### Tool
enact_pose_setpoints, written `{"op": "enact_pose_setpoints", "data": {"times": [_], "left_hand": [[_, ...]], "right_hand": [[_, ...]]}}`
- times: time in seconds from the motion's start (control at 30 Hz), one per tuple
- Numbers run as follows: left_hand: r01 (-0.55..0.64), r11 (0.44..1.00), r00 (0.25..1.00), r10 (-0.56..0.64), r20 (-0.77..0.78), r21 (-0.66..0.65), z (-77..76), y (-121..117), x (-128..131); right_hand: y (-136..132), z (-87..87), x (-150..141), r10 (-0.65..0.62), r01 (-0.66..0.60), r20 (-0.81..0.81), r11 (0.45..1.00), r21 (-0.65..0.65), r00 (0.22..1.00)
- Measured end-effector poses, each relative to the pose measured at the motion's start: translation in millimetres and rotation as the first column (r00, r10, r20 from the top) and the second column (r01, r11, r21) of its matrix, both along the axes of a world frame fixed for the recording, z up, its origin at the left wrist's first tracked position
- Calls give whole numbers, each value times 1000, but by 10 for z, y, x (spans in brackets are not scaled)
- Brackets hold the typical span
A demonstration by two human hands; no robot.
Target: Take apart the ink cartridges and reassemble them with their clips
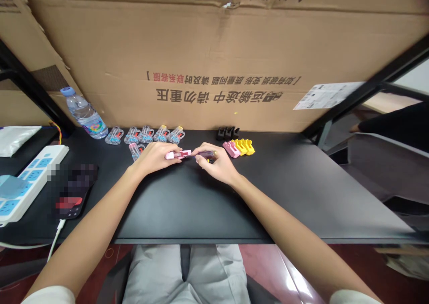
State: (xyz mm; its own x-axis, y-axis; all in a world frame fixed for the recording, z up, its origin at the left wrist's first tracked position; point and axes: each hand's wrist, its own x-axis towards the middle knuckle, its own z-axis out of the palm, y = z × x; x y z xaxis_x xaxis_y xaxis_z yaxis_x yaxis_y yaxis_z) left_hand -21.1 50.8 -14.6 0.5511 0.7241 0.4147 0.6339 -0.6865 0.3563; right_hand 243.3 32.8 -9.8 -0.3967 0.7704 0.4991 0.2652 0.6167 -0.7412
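Observation:
Above the middle of the black desk, my left hand (154,157) is closed on a small pink plastic piece (173,155) with a dark red part at its right end. My right hand (219,164) grips a short tool with a dark handle (206,154), which looks like a screwdriver. Its thin tip points left at the pink piece; I cannot tell whether they touch. Something small and yellow shows under the right fingers. Partly covered by my left hand is a clear plastic piece with a pink part (135,151).
Along the back stand several clear plastic pieces (146,134) with red and blue parts. Black pieces (228,133), pink pieces (232,148) and yellow pieces (246,147) lie right. At left are a water bottle (85,114), phone (75,190) and power strip (35,179). Cardboard (214,40) walls the back.

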Motion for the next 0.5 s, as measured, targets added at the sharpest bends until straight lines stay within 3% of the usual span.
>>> {"op": "enact_pose_setpoints", "data": {"times": [0.13, 0.33, 0.5], "left_hand": [[-34, 999, 999, 34, -9, 11, -5, -8, 13], [-36, 999, 999, 36, -27, 34, -18, 0, 18], [-32, 996, 997, 37, -62, 84, -32, 2, 26]], "right_hand": [[1, -5, -5, 5, -6, -12, 1000, -17, 1000], [-13, -7, -21, 28, -34, 52, 990, 135, 998], [-22, -15, -31, 21, -38, 96, 983, 177, 995]]}}
